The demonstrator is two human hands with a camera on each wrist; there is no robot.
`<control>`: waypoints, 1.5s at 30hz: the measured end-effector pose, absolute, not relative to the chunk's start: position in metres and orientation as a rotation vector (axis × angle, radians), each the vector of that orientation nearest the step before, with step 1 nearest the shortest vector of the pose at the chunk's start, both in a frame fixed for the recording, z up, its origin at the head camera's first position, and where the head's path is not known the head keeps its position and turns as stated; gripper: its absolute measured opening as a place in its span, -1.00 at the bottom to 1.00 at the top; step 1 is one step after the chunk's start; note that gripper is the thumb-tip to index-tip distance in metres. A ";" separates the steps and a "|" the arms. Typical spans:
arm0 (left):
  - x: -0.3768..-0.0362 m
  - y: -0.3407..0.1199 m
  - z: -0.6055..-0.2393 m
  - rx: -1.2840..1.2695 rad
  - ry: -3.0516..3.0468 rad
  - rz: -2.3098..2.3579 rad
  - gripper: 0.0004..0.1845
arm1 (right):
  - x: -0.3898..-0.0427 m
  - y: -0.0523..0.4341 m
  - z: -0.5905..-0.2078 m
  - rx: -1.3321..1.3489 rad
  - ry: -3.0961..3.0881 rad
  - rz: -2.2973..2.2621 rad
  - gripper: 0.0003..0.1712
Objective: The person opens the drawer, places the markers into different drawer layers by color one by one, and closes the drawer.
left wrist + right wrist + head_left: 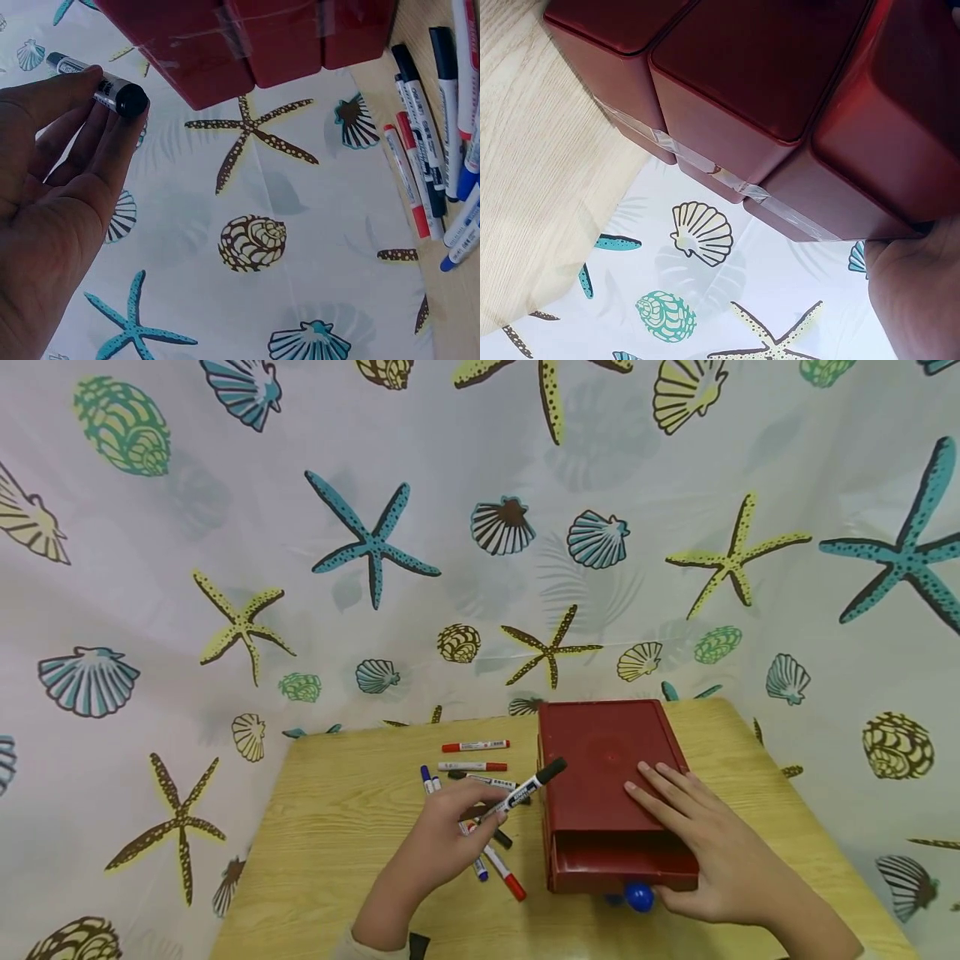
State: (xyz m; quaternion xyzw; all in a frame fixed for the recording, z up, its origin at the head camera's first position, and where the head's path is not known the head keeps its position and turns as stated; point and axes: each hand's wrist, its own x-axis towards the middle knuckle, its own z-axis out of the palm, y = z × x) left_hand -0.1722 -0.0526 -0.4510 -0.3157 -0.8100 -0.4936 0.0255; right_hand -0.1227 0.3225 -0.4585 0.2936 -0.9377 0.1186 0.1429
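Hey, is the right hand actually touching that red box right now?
Touching. The head view shows the right hand lying flat on the red box, fingers spread over its top.

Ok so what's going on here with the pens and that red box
A person sits at a wooden table. Their left hand pinches a black-capped marker, lifted off the table and pointing toward the red box. Their right hand lies flat on top of that box, fingers straight. The box's drawer looks slightly pulled out, with a blue knob at the front. A loose pile of other markers, with red, blue and black caps, lies on the table left of the box.
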 end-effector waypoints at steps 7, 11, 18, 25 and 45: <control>-0.160 -0.026 -0.441 -1.177 -2.421 -1.554 -0.80 | -0.122 0.323 -0.459 0.838 -2.705 0.364 0.38; -0.155 -0.010 -0.439 -1.268 -2.360 -1.593 -0.79 | -0.123 0.324 -0.462 0.856 -2.671 0.351 0.29; -0.149 0.010 -0.437 -1.420 -2.235 -1.466 -0.77 | -0.124 0.324 -0.463 0.850 -2.694 0.405 0.33; -0.147 0.021 -0.441 -1.472 -2.210 -1.425 -0.77 | -0.122 0.322 -0.461 0.857 -2.717 0.419 0.38; -0.144 0.026 -0.448 -1.493 -2.260 -1.377 -0.78 | -0.125 0.325 -0.460 0.853 -2.697 0.424 0.39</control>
